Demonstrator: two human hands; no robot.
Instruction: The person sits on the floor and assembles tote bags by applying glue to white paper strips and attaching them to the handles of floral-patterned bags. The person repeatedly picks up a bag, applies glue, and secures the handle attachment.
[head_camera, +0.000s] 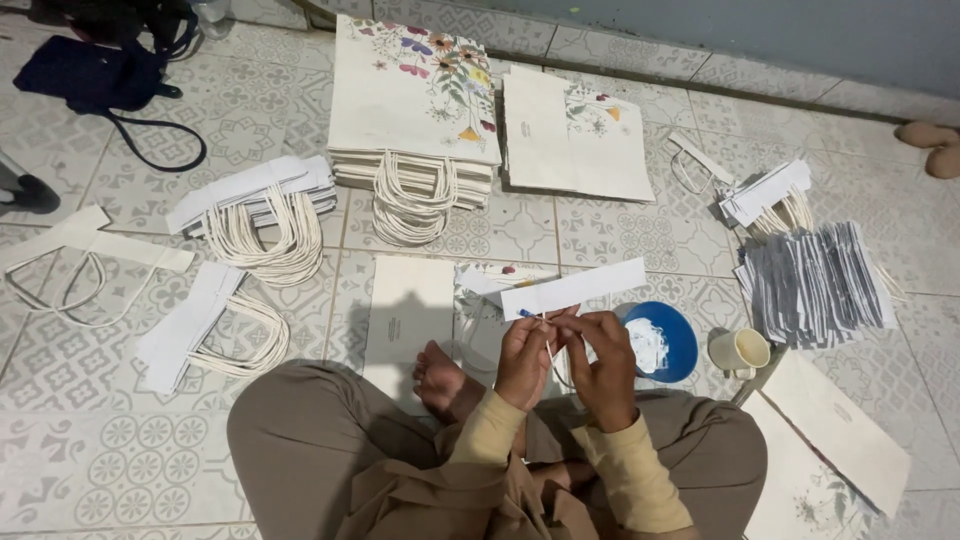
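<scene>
Low in the middle of the frame, the left hand (524, 358) and right hand (603, 362) are both closed on a white paper strip (573, 288) with a thin cord (549, 352), held above the tiled floor (90, 440). Just right sits a blue bowl (680, 335), then a cream mug (740, 351). A stack of floral paper bags (412, 95) lies at upper centre.

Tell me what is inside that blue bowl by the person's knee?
The blue bowl holds a white, pasty mass, maybe glue, though I cannot be sure. The right hand covers the bowl's left edge, so that part is hidden.
</scene>
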